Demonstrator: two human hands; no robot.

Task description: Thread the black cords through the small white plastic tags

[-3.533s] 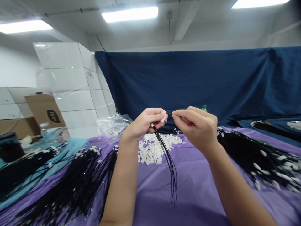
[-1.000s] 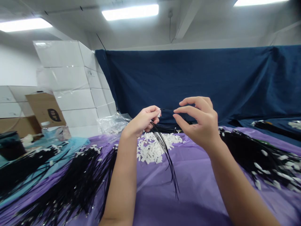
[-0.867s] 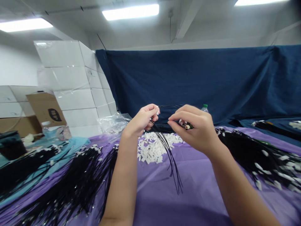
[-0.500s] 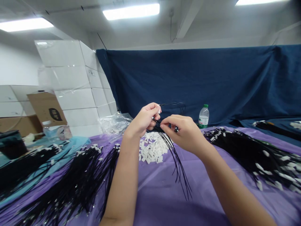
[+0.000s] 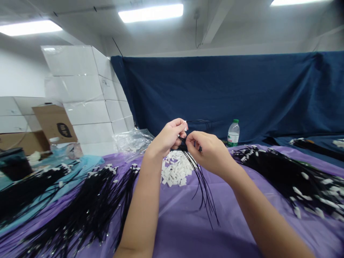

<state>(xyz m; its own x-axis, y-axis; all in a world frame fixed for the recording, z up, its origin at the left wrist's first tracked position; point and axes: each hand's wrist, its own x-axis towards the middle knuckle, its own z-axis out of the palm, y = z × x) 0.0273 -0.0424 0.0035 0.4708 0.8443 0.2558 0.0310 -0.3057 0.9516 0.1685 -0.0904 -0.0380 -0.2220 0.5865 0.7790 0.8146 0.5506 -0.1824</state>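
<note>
The left hand [image 5: 168, 138] pinches a white clip [image 5: 185, 125] above the table [image 5: 177, 225], black cords [image 5: 202, 181] dangling from its fist. The right hand [image 5: 208, 154] looks clamped on those cords' tops. A heap of clipped cords [image 5: 88, 204] lies left, with plenty of loose clips [image 5: 176, 171] piled centre.

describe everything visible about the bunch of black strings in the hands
The bunch of black strings is a thin sheaf of glossy strands. Its top is gripped by the left hand and the right hand, held above the purple cover. Below them it hangs, curving right and fanning out; whether its tips touch the cover is unclear.
</note>
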